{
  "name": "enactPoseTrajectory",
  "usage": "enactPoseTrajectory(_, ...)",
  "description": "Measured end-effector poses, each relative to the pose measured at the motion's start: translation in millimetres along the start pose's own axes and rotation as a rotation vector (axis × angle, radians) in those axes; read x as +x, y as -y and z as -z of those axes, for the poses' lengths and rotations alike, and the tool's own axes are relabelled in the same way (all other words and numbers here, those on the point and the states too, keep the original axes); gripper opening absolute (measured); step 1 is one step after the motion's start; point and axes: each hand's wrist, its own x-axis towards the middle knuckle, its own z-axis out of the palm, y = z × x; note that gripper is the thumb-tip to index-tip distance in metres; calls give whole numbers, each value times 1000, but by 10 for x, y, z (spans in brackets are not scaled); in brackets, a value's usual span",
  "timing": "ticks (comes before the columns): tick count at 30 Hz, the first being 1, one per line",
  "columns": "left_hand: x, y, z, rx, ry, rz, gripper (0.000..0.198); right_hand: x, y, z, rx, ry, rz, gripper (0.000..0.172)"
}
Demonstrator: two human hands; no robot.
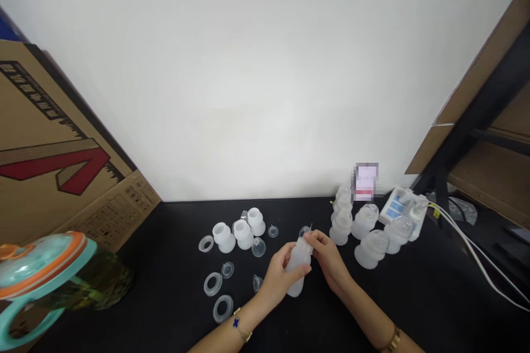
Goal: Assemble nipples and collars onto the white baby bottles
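Observation:
My left hand (278, 277) is wrapped round a small translucent white bottle (298, 265) held over the black table (165, 265). My right hand (328, 256) pinches at the bottle's top, fingers closed on its neck or a small clear part there; which one is too small to tell. Just left of the hands lie clear teats (258, 246) and white screw rings (212, 284). Three open white bottles (242, 233) stand behind them.
Several capped bottles (370, 248) stand at the right beside a white device (401, 207) with a white cable (476, 256). A cardboard box (53, 165) leans at the left. A teal and orange lidded jug (45, 281) sits near the left edge. A dark shelf frame (476, 116) rises at right.

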Motion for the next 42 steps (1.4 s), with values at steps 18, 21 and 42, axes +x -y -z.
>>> enactPoseTrajectory(18, -62, -26, -18, 324, -113, -48, 43, -30, 45, -54, -100, -111, 120, 45)
enactPoseTrajectory(21, -46, -3, -27, 108, -40, -1, 41, -38, 34, -47, -62, -68, 117, 41)
enactPoseTrajectory(42, -25, 64, 1, -487, 89, 399, 59, -138, 193, -143, -14, 197, -179, 50)
